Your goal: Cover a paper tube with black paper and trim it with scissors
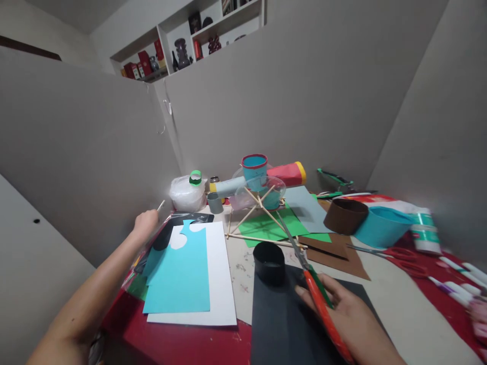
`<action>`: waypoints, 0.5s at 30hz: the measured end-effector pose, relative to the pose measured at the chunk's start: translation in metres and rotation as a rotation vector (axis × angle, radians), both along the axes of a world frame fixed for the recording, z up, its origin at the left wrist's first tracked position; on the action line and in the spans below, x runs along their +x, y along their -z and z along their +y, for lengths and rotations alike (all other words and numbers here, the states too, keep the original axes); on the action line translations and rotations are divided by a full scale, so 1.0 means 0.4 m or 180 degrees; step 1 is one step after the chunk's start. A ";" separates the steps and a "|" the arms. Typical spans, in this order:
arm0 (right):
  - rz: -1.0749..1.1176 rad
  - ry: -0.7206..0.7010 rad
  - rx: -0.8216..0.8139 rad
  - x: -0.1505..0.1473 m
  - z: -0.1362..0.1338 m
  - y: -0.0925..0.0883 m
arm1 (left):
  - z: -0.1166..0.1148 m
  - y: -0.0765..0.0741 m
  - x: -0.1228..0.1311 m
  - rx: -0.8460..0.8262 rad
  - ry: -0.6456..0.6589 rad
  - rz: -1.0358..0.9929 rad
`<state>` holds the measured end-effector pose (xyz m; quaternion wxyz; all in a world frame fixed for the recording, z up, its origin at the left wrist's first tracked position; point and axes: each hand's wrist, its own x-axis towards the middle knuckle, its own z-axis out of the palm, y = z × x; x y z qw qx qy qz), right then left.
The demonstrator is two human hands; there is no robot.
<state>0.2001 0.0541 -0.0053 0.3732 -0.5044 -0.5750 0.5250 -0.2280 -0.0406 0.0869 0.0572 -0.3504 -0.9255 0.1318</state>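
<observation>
At the left, my left hand (146, 223) is closed around a thin pale stick (161, 205), raised by the grey partition. My right hand (342, 309) grips a pair of shears (317, 299) with orange and green handles; their long narrow blades point up toward a wheel frame (259, 200) of wooden sticks and clear discs. Below the shears lies black paper (277, 319), with a black paper ring (269, 262) standing at its far edge. A blue paper cup (254, 170) with a red rim sits at the top of the wheel.
Blue paper (182, 279) with cutouts overlaps white paper (222, 299) on the left. Brown (345, 216) and blue (384, 225) paper rings, red-handled scissors (407, 258) and several markers (454, 289) lie on the right. Green sheets (262, 228) spread under the wheel. Grey partitions (304, 101) enclose the table.
</observation>
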 end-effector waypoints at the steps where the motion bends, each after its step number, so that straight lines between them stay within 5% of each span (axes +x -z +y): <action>1: 0.0044 -0.0060 0.0029 0.000 0.001 0.005 | 0.010 0.007 0.012 0.0035 0.0034 0.0039; 8: -0.0050 -0.0015 -0.0004 0.005 0.005 0.018 | 0.073 0.157 0.113 0.0046 0.0349 -0.0213; 15: 0.0085 -0.0227 -0.0322 0.010 0.028 0.092 | 0.029 0.135 0.056 0.0208 0.0552 -0.0482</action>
